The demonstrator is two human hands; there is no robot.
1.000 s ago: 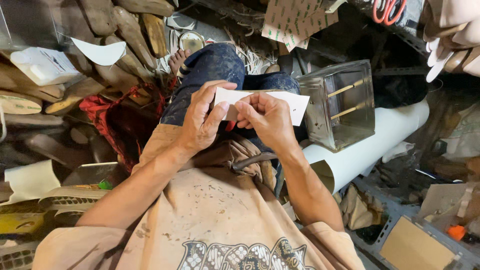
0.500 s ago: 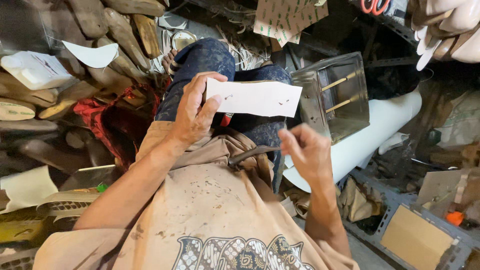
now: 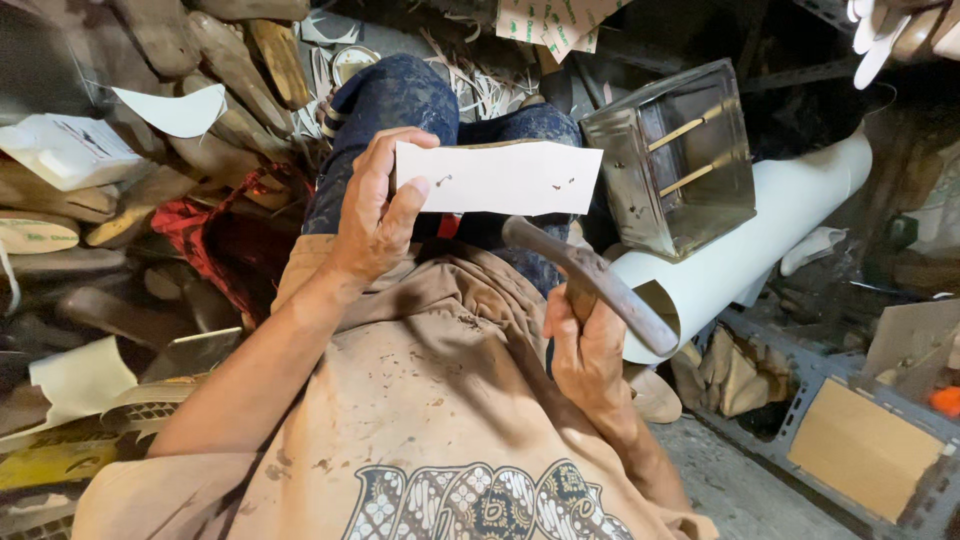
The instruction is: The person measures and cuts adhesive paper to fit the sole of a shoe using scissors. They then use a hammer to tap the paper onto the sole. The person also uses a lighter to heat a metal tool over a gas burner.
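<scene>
Left hand [image 3: 375, 215] has its grip clamped on one end of a pale card strip [image 3: 500, 178], held over the lap with its long axis crosswise. Right hand [image 3: 588, 350] is closed around a wooden-handled tool [image 3: 590, 275], its shaft slanting up toward the strip. Just beyond stand a metal box [image 3: 680, 160] and a white roll [image 3: 760, 240].

Tan short-sleeved shirt [image 3: 430, 400], spotted with dark stains, patterned print at the hem, bottom centre. Dark blue mottled trousers [image 3: 400, 100], probably denim. Forearms bare.
</scene>
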